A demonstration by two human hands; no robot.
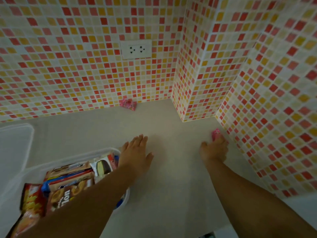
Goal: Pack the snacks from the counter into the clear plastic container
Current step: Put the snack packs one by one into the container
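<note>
The clear plastic container [109, 150] sits at the lower left of the counter, filled with several snack packets [72, 176]. My left hand [137, 152] lies flat with straight fingers on the counter, just right of the container's far corner. My right hand [214, 150] reaches to the tiled wall on the right, and its fingers curl onto a small pink snack packet [215, 133] lying against that wall. A second pink packet [128, 104] lies far back where the counter meets the back wall, apart from both hands.
The container's clear lid [15, 140] lies on the counter at far left. A tiled pillar [193, 93] juts out at the back right corner. A white wall socket [136, 49] sits above the counter [171, 169].
</note>
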